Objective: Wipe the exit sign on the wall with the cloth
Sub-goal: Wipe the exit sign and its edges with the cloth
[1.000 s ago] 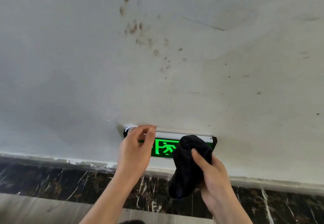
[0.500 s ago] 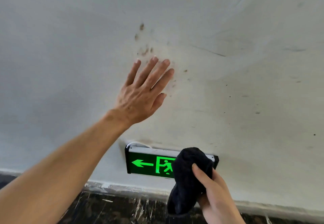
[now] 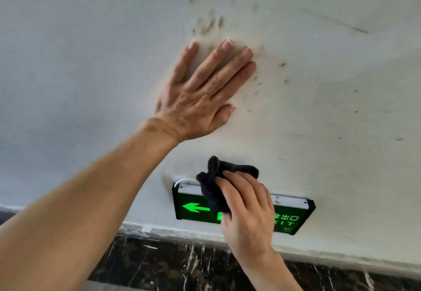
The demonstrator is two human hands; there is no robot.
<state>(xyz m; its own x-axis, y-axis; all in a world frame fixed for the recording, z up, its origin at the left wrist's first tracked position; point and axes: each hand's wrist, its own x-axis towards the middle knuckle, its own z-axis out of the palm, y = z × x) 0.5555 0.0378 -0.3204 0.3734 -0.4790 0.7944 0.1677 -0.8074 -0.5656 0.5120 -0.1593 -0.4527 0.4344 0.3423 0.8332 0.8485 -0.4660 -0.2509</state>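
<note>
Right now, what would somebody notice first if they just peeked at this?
The glowing green exit sign low on the wall, with its bright arrow pointing left. The right hand presses a black cloth over the sign's top and middle. Higher up, the left hand lies flat on the wall, beside a scatter of brown smudges.

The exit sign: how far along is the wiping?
Already done: the right hand has the dark cloth pressed on the exit sign. In hand: wiping the top edge and middle, while the left hand lies flat on the wall. Left: the green arrow and the lettered right end, both uncovered.
</note>
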